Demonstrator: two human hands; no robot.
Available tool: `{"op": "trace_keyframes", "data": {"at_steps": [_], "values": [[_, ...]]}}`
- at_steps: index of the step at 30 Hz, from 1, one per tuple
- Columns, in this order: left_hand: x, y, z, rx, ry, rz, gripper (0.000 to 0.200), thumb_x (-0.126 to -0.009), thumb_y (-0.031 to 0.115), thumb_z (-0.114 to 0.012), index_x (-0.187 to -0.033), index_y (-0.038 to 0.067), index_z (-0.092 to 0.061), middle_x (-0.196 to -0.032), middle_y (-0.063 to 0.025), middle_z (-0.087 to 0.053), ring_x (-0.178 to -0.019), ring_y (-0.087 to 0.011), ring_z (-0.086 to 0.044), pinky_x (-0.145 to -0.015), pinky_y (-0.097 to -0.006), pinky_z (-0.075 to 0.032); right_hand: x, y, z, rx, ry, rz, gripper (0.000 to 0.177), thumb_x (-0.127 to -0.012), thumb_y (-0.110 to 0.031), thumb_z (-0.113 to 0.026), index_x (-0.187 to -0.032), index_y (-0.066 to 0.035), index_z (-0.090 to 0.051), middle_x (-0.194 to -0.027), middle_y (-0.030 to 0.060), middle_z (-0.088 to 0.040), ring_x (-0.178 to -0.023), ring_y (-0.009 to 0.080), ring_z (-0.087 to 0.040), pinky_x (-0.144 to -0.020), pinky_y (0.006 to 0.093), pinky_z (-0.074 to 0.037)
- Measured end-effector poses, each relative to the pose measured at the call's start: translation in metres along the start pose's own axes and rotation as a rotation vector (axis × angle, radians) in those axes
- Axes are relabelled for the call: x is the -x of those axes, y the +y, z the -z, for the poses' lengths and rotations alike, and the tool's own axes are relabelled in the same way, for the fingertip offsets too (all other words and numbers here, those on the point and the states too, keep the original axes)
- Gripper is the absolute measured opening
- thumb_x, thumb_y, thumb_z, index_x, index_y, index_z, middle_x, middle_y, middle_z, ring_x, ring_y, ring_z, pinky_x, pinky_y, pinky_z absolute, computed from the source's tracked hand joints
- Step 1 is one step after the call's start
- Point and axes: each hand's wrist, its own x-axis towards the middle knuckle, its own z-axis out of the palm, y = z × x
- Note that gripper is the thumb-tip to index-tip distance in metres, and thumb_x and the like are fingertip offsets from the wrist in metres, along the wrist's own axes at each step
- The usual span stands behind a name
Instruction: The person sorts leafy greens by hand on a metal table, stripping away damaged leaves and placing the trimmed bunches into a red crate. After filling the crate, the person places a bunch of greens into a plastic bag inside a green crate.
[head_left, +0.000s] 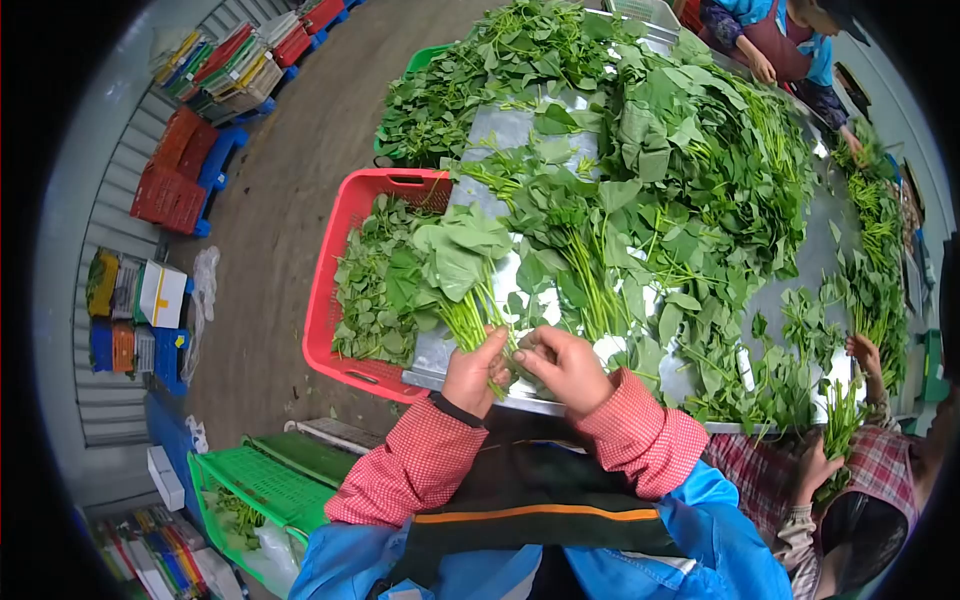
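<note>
My left hand [470, 378] is closed around the stems of a bunch of leafy greens [464, 265], with its broad leaves pointing away from me. Close beside it, my right hand [562, 370] has thumb and fingers pinched together near the stems. What that pinch holds, if anything, is too small to make out. Both hands are over the near edge of a metal table [780, 292]. Beyond my right hand, loose long-stemmed greens [598, 275] lie on the tabletop.
A red crate [325, 285] of leaves stands against the table's left side. Large heaps of greens [700, 150] cover much of the table. Co-workers' hands [815, 465] are at the right and far right. A green crate [270, 480] sits at lower left, stacked crates [175, 175] along the wall.
</note>
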Motion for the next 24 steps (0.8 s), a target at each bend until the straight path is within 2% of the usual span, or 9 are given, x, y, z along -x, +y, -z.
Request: {"op": "trace_keyframes", "data": {"at_steps": [2,9,10,13,14,17,20,22,24], "values": [[0.003,-0.001,-0.006,-0.005,-0.004,0.018,0.010,-0.091,0.019,-0.061,-0.088,0.015,-0.053,-0.062,0.0075,-0.040,-0.051,-0.0046,-0.039,-0.044,-0.0209,-0.031,-0.004,0.004,-0.005,-0.120,-0.018,-0.067,0.016,-0.081,-0.017,-0.066,-0.085,-0.003,-0.058,-0.062,0.0107,-0.054,-0.057,0.0238,-0.056,-0.053,0.0332,-0.044],[-0.010,0.021,0.017,0.060,0.122,-0.196,0.011,-0.091,0.021,-0.061,-0.087,0.014,-0.053,-0.062,0.0066,-0.039,-0.052,-0.0052,-0.038,-0.047,-0.0217,-0.034,0.019,-0.009,0.007,-0.226,0.394,0.003,0.007,-0.082,-0.004,-0.061,-0.085,-0.001,-0.055,-0.064,0.0100,-0.055,-0.051,0.0210,-0.054,-0.050,0.0296,-0.044],[-0.008,0.024,0.018,0.048,0.123,-0.220,0.011,-0.091,0.021,-0.061,-0.087,0.014,-0.053,-0.062,0.0064,-0.040,-0.053,-0.0052,-0.039,-0.048,-0.0217,-0.034,0.019,-0.003,0.011,-0.130,0.358,-0.029,0.010,-0.086,-0.012,-0.060,-0.087,-0.003,-0.057,-0.063,0.0101,-0.057,-0.053,0.0224,-0.057,-0.051,0.0321,-0.045],[-0.004,0.024,0.018,-0.066,0.120,-0.257,0.010,-0.091,0.021,-0.061,-0.093,0.012,-0.056,-0.070,0.0055,-0.047,-0.060,-0.0055,-0.044,-0.053,-0.0218,-0.038,0.015,0.020,0.012,0.648,-0.241,0.127,0.023,-0.089,-0.027,-0.059,-0.090,-0.004,-0.059,-0.061,0.0100,-0.057,-0.054,0.0242,-0.058,-0.052,0.0356,-0.046],[0.000,0.022,0.012,-0.131,0.112,-0.260,0.011,-0.091,0.021,-0.061,-0.094,0.011,-0.056,-0.072,0.0052,-0.050,-0.061,-0.0056,-0.045,-0.054,-0.0218,-0.039,0.012,0.015,0.013,0.553,-0.220,0.035,0.035,-0.088,-0.038,-0.058,-0.093,-0.004,-0.060,-0.062,0.0109,-0.060,-0.056,0.0282,-0.060,-0.054,0.0391,-0.046],[0.004,0.008,0.010,-0.265,0.044,-0.250,0.014,-0.091,0.019,-0.061,-0.100,0.009,-0.059,-0.082,0.0035,-0.057,-0.066,-0.0062,-0.050,-0.055,-0.0225,-0.041,-0.009,-0.010,0.016,-0.108,-0.006,-0.136,0.034,-0.086,-0.037,-0.061,-0.092,-0.003,-0.060,-0.064,0.0128,-0.062,-0.058,0.0319,-0.060,-0.055,0.0402,-0.046],[0.004,-0.005,0.005,-0.302,-0.055,-0.205,0.013,-0.091,0.017,-0.060,-0.098,0.007,-0.059,-0.082,0.0020,-0.058,-0.065,-0.0079,-0.052,-0.054,-0.0234,-0.043,-0.019,-0.015,0.002,-0.105,0.130,-0.009,0.025,-0.083,-0.027,-0.064,-0.088,-0.002,-0.059,-0.063,0.0138,-0.058,-0.058,0.0338,-0.058,-0.053,0.0390,-0.046],[0.000,0.001,0.007,-0.112,0.035,-0.155,0.010,-0.091,0.017,-0.060,-0.094,0.007,-0.059,-0.078,-0.0001,-0.058,-0.061,-0.0085,-0.052,-0.052,-0.0223,-0.041,-0.015,-0.015,-0.004,0.101,0.265,0.277,0.018,-0.080,-0.017,-0.066,-0.078,-0.003,-0.055,-0.063,0.0143,-0.053,-0.058,0.0335,-0.056,-0.051,0.0397,-0.044],[-0.013,0.006,0.027,-0.005,0.098,-0.160,0.009,-0.091,0.016,-0.058,-0.093,0.007,-0.056,-0.075,-0.0031,-0.059,-0.060,-0.0103,-0.054,-0.050,-0.0230,-0.041,0.007,-0.026,-0.001,0.036,0.204,0.325,0.018,-0.079,-0.016,-0.066,-0.074,-0.004,-0.053,-0.062,0.0145,-0.052,-0.057,0.0333,-0.056,-0.051,0.0411,-0.044]]}}
